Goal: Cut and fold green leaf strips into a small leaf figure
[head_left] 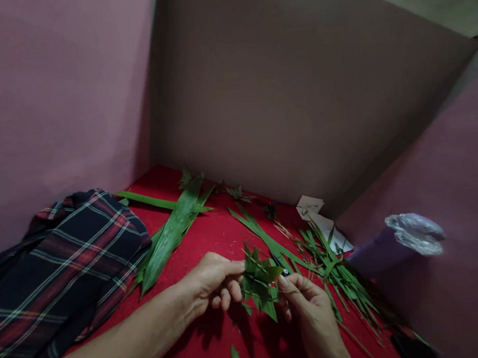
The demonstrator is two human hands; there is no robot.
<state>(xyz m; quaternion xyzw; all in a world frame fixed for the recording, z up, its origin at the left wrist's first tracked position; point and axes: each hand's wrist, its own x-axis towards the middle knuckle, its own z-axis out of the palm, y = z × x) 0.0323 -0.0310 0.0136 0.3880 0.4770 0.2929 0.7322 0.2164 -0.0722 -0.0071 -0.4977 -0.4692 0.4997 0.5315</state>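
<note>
A folded green leaf star [258,284] with several pointed tips is held above the red cloth [187,342]. My left hand [216,281] pinches its left side between thumb and fingers. On its right edge, the thumb and fingertips of my right hand [311,300] are closed on a leaf point. Just behind the right fingertips shows a small dark tool [284,271] with a round light mark; its kind is mostly hidden. Below the star, a small cut leaf piece [235,356] lies on the cloth.
Long broad leaves [175,230] lie crossed at the left back. Many narrow leaf strips [340,271] are heaped on the right. Small folded leaf pieces [237,193] sit along the back edge, near white papers [330,231]. A plaid cloth [83,250] and a plastic-wrapped purple roll [409,237] flank the surface.
</note>
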